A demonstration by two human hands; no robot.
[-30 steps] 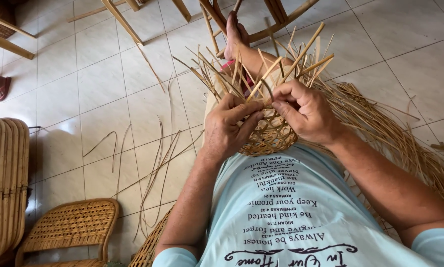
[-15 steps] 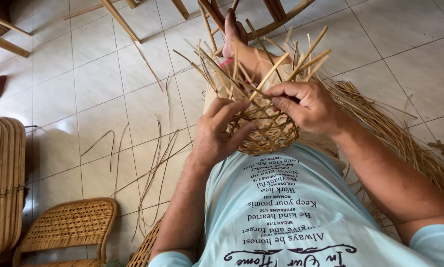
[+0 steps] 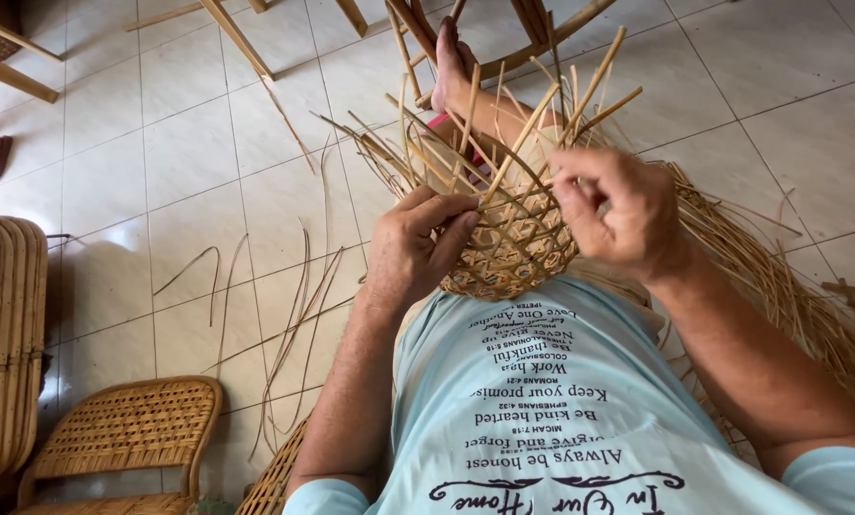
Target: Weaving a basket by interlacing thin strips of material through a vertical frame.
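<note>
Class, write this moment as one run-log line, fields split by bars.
left hand: grips basket side | right hand: pinches a strip at rim | basket: half-woven, loose ends up | floor: stray strips

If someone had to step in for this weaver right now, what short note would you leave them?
Left hand: gripping the half-woven basket at its near rim.
Right hand: pinching a strip at the basket's right rim.
The basket rests in the lap, against the shirt.
Done: rounded base and lower wall are woven.
Left: the upright strips stick out loose above the weave.
Spare strips lie on the tiled floor to the left, and a bundle on the right.
</note>
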